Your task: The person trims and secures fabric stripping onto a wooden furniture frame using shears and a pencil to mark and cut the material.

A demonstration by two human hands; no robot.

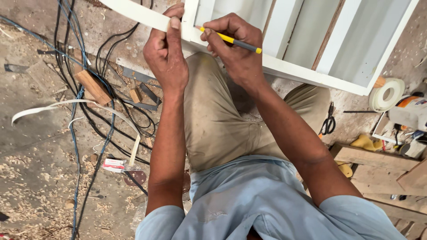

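Note:
My left hand [165, 49] pinches a long pale edge-banding strip [133, 12] and presses it against the corner of a white cabinet frame [311, 75]. My right hand [233, 44] holds a yellow and grey pencil [235, 42], its tip at the frame's corner right beside my left thumb. The frame rests tilted over my knees, and its white slats and a brown wooden divider show inside.
Black and blue cables [84, 89] snake over the dusty floor at left, with wood blocks [92, 86], a loose curl of strip [53, 106] and shavings. At right lie black scissors [328, 122], a roll of banding tape [386, 94], a glue container [411, 111] and wooden planks [378, 164].

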